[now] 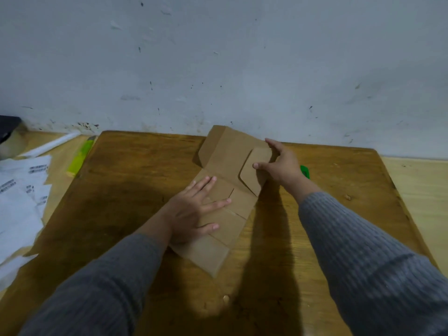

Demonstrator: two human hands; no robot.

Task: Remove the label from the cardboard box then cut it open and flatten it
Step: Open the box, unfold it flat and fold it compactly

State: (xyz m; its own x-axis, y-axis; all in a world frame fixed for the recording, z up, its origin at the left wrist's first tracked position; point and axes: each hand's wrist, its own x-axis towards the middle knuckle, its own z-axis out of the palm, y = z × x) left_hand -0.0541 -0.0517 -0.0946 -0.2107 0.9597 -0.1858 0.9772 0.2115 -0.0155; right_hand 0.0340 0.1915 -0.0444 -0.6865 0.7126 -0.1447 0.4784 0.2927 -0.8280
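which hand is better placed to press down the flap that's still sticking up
Right. The right hand is already on the raised flap, while the left hand lies flat pinning the cardboard.

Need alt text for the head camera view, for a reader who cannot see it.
Two hands press an opened cardboard box flat on a wooden board: the left hand palm-down on its near panels, the right hand on a rounded flap. White papers lie at left.

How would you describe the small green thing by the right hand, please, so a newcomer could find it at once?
Start at the brown board on the table, where the flattened box lies under both hands. Just beyond the right hand, a green object peeks out past the wrist. It is darker green than the yellow-green strip at the board's left edge.
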